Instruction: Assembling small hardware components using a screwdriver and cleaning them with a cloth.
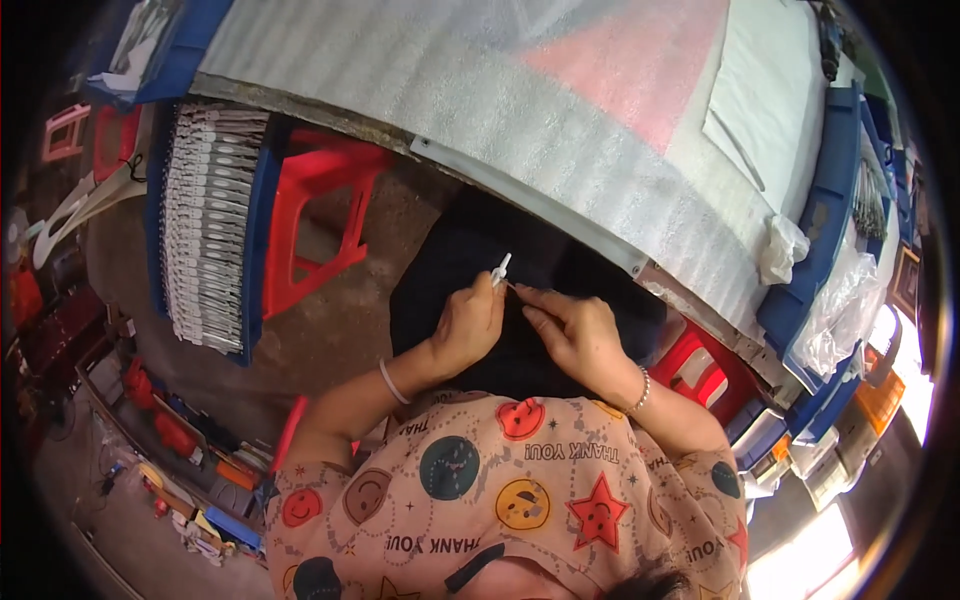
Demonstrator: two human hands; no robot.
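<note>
Above my lap, my left hand [470, 318] is closed around a small white plastic piece with a narrow tapered tip [503, 268], which sticks up past the thumb and fingers. Close beside it, my right hand [580, 335] has its fingers drawn together, with the index fingertip reaching toward the lower part of the white piece. Whatever those right fingers pinch is too small to make out. Dark cloth [440, 270] covers my lap under both hands.
At the left, a blue tray [262, 230] holds rows of many white and grey parts beside a red stool [325, 275]. The table edge [530, 205] runs ahead of my hands, under a translucent foam sheet [450, 80]. Blue bins [815, 260] and clear plastic bags [840, 310] stand at the right.
</note>
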